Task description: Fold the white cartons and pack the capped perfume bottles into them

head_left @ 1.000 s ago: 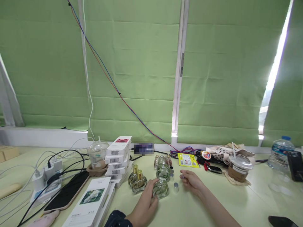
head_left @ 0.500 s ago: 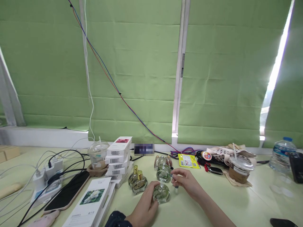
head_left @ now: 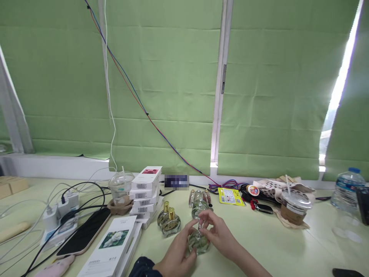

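Note:
A round clear glass bottle (head_left: 198, 243) stands at the front centre of the table. Around its left side my left hand (head_left: 180, 250) is wrapped, thumb at the front. The fingers of my right hand (head_left: 216, 232) are pinched together at the bottle's neck; what they hold there is too small to make out. Just behind is another round glass bottle (head_left: 198, 207), partly covered by my fingers, with several small bottles (head_left: 201, 196) at its back. Two glass bottles with gold tops (head_left: 170, 223) stand left of my hands.
Stacked white boxes (head_left: 145, 192), flat white boxes (head_left: 111, 244), a phone (head_left: 85, 232) and cables lie left. Behind is a yellow packet (head_left: 230, 196). To the right are a lidded cup (head_left: 294, 209) and a water bottle (head_left: 347, 188).
My right hand has moved left from beside the bottles to the neck of the front bottle. My left hand stays around that bottle. The view has shifted slightly.

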The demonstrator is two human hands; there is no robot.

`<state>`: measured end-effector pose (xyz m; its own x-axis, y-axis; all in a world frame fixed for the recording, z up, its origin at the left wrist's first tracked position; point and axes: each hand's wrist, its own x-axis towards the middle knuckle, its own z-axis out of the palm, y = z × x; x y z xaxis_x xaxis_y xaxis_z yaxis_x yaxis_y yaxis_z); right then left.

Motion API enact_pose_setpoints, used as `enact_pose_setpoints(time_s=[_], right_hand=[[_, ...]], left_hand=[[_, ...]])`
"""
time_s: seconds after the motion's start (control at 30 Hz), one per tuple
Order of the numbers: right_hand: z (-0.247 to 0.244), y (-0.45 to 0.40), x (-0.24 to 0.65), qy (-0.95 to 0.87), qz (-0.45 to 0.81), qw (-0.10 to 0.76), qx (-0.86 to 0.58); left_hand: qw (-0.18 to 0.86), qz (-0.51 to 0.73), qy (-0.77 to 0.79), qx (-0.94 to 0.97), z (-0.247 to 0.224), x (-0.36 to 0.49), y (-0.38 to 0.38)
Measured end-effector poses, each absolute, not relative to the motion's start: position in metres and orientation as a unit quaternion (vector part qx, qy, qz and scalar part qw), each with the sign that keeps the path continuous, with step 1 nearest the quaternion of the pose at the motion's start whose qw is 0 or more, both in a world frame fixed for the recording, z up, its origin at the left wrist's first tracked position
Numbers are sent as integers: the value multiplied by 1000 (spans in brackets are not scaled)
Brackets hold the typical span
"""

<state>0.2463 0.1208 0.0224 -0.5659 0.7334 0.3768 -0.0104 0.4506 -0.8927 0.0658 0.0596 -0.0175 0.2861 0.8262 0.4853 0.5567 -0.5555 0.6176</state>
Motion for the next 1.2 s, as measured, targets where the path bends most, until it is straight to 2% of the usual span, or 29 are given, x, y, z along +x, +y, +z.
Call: enact_pose_setpoints(time_s=[0.2,0.83,1.03,1.2], right_hand=[[22,122,247,-765,450,393,-239],[29,117,250,-800,397,378,-243],[30,120,252,-793,415,376,-238],[35,140,269,-777,371,396,-319]], left_hand=[[122,388,439,801,-23,61,61],[127,370,451,802,-21,62,61],[138,379,444,800,-15,65,59],[145,374,464,790,-14,64,58]])
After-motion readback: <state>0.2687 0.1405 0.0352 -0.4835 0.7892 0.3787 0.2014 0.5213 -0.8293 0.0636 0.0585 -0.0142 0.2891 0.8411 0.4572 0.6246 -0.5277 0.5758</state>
